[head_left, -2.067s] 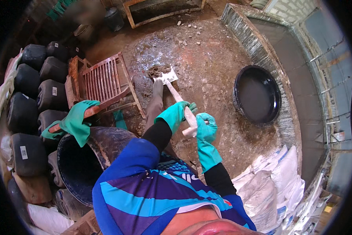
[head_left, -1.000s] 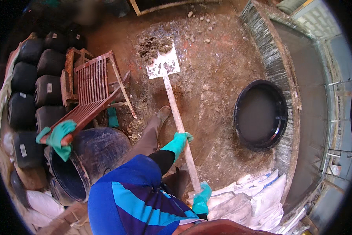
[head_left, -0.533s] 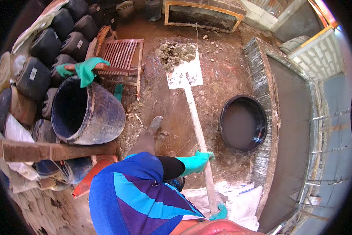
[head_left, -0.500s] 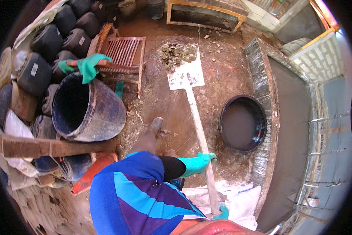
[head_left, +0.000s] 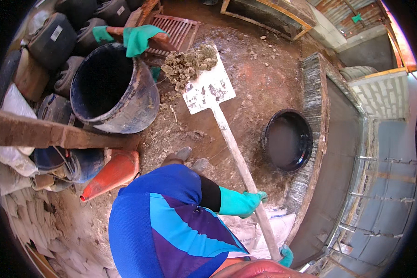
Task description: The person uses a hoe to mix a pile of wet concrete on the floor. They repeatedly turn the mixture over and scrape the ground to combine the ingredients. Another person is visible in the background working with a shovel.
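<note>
A square-bladed shovel [head_left: 216,91] stretches ahead of me, with a heap of wet grey-brown clumps [head_left: 190,66] on the far left part of its blade. My left hand [head_left: 249,203], in a teal rubber glove, is closed round the middle of its long handle. At the handle's near end my right hand [head_left: 286,255], gloved alike, is closed too, though much of it is hidden. To the left of the blade stands a large dark barrel [head_left: 125,109] with its wide mouth facing up. A teal cloth or glove [head_left: 138,39] hangs by the barrel's rim.
A round black tub [head_left: 305,160] of grey liquid sits right of the handle, beside a long trough wall [head_left: 313,97]. On the left are an orange cone [head_left: 118,173], a wooden beam [head_left: 37,133] and dark jerrycans [head_left: 53,39]. Pale sacks [head_left: 282,225] lie by my right hand.
The loaded shovel blade has swung left, closer to the barrel, and tilted. Both hands have shifted slightly right with the handle. The view has also moved, and the clumps stay on the blade.
</note>
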A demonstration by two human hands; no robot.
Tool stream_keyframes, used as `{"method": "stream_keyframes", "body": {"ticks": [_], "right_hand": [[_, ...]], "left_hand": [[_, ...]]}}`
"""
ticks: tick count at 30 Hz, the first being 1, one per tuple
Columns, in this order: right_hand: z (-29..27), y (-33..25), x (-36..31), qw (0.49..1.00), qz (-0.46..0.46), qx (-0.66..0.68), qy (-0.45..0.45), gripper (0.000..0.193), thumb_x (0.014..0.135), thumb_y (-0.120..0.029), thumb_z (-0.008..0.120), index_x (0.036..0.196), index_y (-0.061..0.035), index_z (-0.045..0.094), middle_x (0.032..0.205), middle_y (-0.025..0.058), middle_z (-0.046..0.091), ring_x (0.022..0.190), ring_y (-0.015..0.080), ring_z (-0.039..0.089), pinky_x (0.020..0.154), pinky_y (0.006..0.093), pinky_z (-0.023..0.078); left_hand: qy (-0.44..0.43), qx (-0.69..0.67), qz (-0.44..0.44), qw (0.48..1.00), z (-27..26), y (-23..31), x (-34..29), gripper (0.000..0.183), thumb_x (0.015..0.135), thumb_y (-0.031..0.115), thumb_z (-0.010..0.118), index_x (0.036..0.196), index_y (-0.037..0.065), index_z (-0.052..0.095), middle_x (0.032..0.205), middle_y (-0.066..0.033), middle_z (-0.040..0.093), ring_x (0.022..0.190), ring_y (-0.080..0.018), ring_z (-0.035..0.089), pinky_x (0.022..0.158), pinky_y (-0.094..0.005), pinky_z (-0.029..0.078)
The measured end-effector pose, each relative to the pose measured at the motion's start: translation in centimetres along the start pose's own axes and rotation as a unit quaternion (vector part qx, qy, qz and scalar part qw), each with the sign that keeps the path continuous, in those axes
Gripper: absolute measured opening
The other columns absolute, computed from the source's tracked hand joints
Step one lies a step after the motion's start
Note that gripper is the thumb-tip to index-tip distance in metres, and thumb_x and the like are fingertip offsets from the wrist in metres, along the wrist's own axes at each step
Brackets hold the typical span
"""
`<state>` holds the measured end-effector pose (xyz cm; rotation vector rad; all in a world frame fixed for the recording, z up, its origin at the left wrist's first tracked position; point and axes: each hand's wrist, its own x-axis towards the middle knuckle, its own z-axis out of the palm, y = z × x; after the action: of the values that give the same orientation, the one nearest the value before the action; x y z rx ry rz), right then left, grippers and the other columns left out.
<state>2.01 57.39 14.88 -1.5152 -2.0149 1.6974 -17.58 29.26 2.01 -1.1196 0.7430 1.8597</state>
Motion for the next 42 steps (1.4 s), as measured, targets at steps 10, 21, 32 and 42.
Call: {"method": "stream_keyframes", "body": {"ticks": [10,21,32,42], "right_hand": [[2.3,-5.4,2.0,0.982,-0.136,0.002,-0.129,0.035,0.08,-0.014,0.063,0.112,-0.0017,0.063,0.098,0.0067,0.065,0.09,0.0162,0.061,0.087,0.031,0.052],[12.1,-3.2,0.3,0.837,-0.535,0.044,-0.104,0.038,0.093,-0.019,0.056,0.124,0.0041,0.053,0.119,0.0196,0.061,0.095,0.03,0.064,0.084,0.04,0.054],[12.8,-6.6,-12.6,0.742,-0.669,-0.008,0.042,0.031,0.095,-0.011,0.055,0.122,0.0036,0.055,0.117,0.019,0.063,0.105,0.0337,0.062,0.097,0.046,0.049],[13.5,-11.9,-17.3,0.583,-0.79,0.022,0.189,0.023,0.097,-0.017,0.053,0.104,0.0014,0.064,0.103,0.018,0.067,0.098,0.0349,0.062,0.089,0.0447,0.049]], "left_hand": [[-0.127,-0.212,0.194,0.949,-0.1,-0.2,-5.0,0.021,0.084,0.014,0.073,0.1,0.004,0.063,0.09,-0.0086,0.069,0.085,-0.0199,0.068,0.076,-0.0345,0.055],[-0.295,-0.403,0.25,0.83,-7.2,4.3,-9.2,0.03,0.08,-0.009,0.065,0.107,0.001,0.054,0.093,-0.0148,0.065,0.09,-0.0285,0.068,0.088,-0.0387,0.059],[-0.377,-0.392,0.436,0.717,-24.7,16.7,-15.5,0.029,0.084,0.014,0.07,0.111,0.008,0.063,0.075,0.0006,0.067,0.069,-0.0172,0.066,0.094,-0.0356,0.052],[-0.493,-0.358,0.391,0.689,-21.0,19.2,-23.6,0.02,0.08,0.005,0.07,0.095,0.013,0.06,0.071,0.0013,0.06,0.066,-0.0144,0.061,0.105,-0.043,0.042]]}}
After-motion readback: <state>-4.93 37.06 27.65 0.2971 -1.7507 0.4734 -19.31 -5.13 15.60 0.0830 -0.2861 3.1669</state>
